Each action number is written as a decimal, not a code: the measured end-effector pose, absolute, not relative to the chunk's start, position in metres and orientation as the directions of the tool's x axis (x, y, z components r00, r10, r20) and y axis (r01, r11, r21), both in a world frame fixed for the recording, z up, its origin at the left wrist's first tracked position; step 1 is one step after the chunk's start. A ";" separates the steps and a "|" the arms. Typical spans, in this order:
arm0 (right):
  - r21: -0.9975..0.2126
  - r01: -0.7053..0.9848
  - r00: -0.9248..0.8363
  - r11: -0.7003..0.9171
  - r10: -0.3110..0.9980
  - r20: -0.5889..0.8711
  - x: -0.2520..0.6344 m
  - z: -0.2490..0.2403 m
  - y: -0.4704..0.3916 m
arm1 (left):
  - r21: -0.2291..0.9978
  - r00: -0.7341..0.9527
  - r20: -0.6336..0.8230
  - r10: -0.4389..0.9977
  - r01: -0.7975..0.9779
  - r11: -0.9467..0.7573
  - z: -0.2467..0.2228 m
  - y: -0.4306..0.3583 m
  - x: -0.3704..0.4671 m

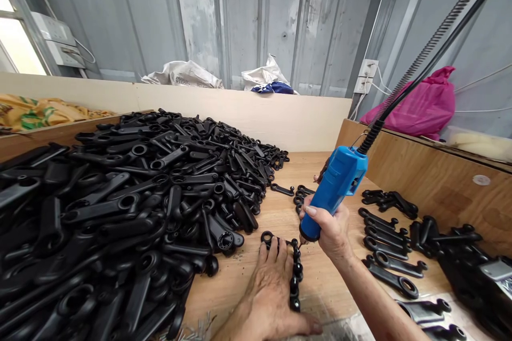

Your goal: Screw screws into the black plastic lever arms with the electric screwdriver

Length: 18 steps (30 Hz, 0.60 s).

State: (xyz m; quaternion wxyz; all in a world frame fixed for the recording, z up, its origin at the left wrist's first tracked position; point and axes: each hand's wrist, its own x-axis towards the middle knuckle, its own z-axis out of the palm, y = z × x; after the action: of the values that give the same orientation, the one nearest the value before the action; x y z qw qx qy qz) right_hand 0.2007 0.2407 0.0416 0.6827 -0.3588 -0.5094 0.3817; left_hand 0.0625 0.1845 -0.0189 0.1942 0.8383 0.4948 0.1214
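My right hand point(335, 228) is closed around a blue electric screwdriver point(336, 178), held tilted with its tip pointing down and left. The tip is close to the knob end of a black plastic crank handle point(266, 236); whether it touches cannot be made out. My left hand point(266, 290) lies flat over a row of these handles, fingers stretched forward, covering most of them. Their round knobs point(295, 277) stick out in a line along its right side. Behind the screwdriver, more black handles point(298, 200) are partly hidden.
A large heap of black handles point(160, 192) covers the left side. Loose screws point(200, 329) lie at the front edge. More handles point(386, 237) are laid out at right beside a wooden side board point(436, 186). A coiled cable point(432, 42) runs up from the screwdriver.
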 end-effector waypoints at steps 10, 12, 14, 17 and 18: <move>-0.880 -0.083 0.207 0.468 0.871 0.444 0.197 0.043 0.234 | 0.406 0.478 -0.028 0.878 0.808 -0.427 -0.014 0.184 0.063; -0.881 -0.069 0.200 0.469 0.871 0.448 0.195 0.043 0.233 | 0.419 0.492 -0.031 0.870 0.796 -0.436 -0.012 0.183 0.063; -0.882 -0.056 0.189 0.468 0.873 0.450 0.193 0.042 0.231 | 0.427 0.506 -0.036 0.862 0.787 -0.444 -0.009 0.182 0.062; -0.883 -0.045 0.158 0.467 0.876 0.456 0.192 0.041 0.229 | 0.423 0.492 -0.057 0.869 0.800 -0.425 -0.004 0.181 0.062; -0.882 -0.043 0.147 0.469 0.877 0.458 0.192 0.041 0.228 | 0.424 0.493 -0.069 0.868 0.802 -0.422 -0.002 0.181 0.062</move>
State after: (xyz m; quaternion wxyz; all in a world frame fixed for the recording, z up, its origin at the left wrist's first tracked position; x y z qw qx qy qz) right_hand 0.1920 0.2281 0.0407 0.6560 -0.3782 -0.5514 0.3503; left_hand 0.0616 0.1813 -0.0021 0.2048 0.8393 0.4972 0.0803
